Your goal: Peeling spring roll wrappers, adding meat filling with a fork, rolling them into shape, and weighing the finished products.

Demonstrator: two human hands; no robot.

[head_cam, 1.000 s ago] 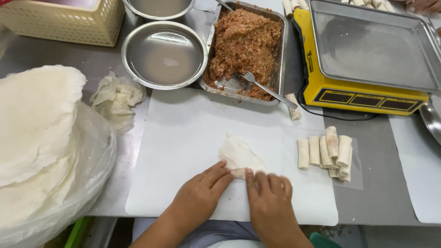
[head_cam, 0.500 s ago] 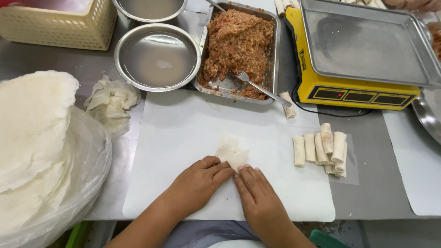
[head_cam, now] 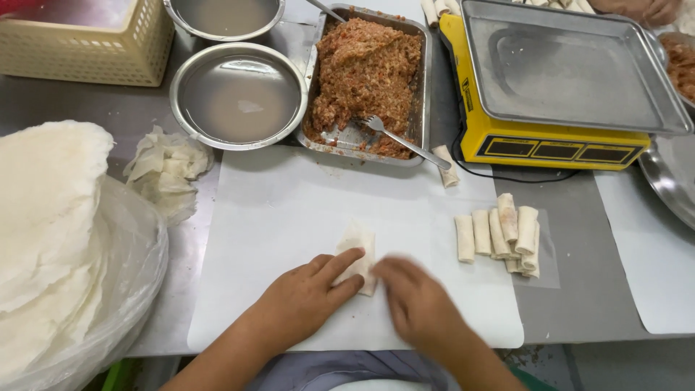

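Note:
A small, partly folded white spring roll wrapper [head_cam: 358, 242] lies on the white cutting board [head_cam: 289, 210]. My left hand [head_cam: 304, 297] presses its fingers on the wrapper's near edge. Just right of it, my right hand [head_cam: 416, 304] is blurred with motion, its fingertips at the same edge. Several finished rolls [head_cam: 499, 232] lie in a row on the board's right side. A metal tray of minced filling [head_cam: 365, 72] with a fork [head_cam: 402, 139] in it stands beyond the board.
A stack of round wrappers [head_cam: 51, 224] on plastic fills the left. A crumpled damp cloth [head_cam: 166, 170], two metal bowls of cloudy water [head_cam: 239, 98] and a cream basket [head_cam: 87, 40] sit behind. A yellow scale [head_cam: 550, 87] stands at right.
The wrapper has been folded smaller and tighter under both hands, which stay close together at its near edge. The right hand is now in quick motion.

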